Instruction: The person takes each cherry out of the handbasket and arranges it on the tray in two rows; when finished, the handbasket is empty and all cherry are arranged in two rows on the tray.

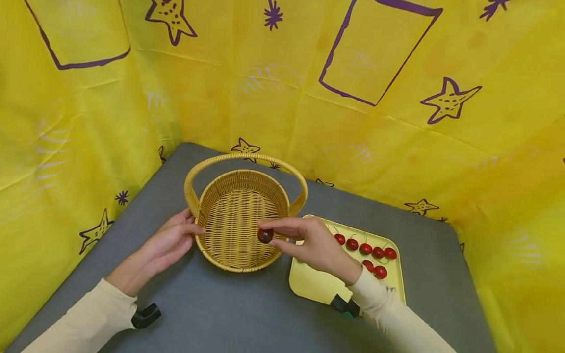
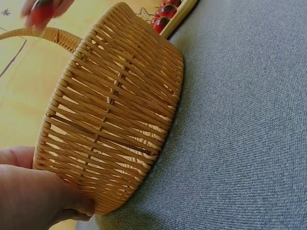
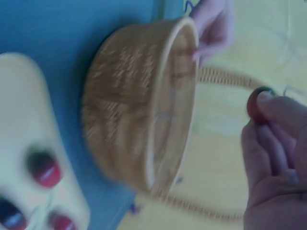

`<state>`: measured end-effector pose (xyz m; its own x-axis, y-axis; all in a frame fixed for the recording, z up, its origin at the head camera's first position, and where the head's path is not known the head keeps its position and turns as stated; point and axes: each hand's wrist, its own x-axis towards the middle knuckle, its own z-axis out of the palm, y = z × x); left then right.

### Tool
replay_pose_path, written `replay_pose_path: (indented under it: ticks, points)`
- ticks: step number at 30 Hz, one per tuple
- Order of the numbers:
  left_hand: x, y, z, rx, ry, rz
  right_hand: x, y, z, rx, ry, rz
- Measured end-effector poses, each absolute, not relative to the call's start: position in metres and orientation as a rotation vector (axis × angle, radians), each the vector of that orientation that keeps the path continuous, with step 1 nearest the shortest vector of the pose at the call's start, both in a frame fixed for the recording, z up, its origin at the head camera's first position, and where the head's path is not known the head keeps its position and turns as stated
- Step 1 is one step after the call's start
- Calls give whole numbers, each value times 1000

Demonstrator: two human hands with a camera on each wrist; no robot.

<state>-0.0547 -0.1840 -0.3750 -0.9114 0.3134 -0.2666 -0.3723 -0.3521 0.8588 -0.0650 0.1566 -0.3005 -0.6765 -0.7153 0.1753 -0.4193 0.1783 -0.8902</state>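
A round wicker basket [image 1: 240, 220] with a tall arched handle [image 1: 247, 157] stands on the grey table; no fruit shows inside it. My left hand [image 1: 165, 242] grips its left rim, thumb over the edge; the left wrist view shows that hand [image 2: 38, 196] at the woven side. Above the right part of the basket, my right hand [image 1: 315, 245] pinches a dark red cherry [image 1: 266, 236] between thumb and fingertips. In the right wrist view this cherry [image 3: 256, 105] is held clear of the basket wall [image 3: 124, 105].
A pale yellow tray [image 1: 311, 284] lies right of the basket, partly under my right forearm. Several red cherries [image 1: 365, 249] with stems rest in rows on it. Yellow patterned cloth [image 1: 282, 113] hangs behind the grey tabletop [image 1: 229, 314].
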Motion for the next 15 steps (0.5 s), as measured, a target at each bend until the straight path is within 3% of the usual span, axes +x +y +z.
replay_pose_path:
  ticks: [8, 15]
  points:
    - [-54, -184, -374, -70, 1466, 2293, -43, 249, -301, -961, 2282, -1589]
    - [-54, -184, -374, -64, 1456, 2295, -23, 337, -311, -687, 2478, -1563]
